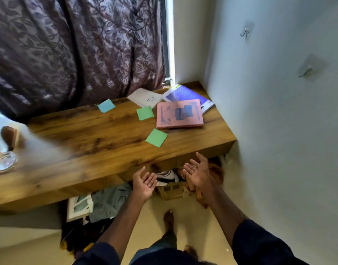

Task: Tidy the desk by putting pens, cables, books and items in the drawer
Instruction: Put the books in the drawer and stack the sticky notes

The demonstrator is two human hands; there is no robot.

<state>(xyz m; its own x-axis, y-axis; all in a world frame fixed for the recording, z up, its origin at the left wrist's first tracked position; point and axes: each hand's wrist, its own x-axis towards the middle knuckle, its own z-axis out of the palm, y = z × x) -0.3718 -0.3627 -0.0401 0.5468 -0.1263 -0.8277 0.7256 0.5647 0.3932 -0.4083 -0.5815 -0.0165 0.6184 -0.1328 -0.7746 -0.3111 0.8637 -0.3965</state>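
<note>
Both arms reach forward just below the front edge of the desk (99, 138). The left hand (145, 183) and right hand (197, 173) are palm-up side by side, fingers loosely spread, each grip released and empty. The pink book (179, 113) lies on the desk's far right, overlapping a purple book (185, 93).

Matt wood-grain desk (99, 142), patterned cloth curtain (68, 50)

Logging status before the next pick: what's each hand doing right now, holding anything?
Left hand: open, palm up, holding nothing.
Right hand: open, palm up, holding nothing.
</note>
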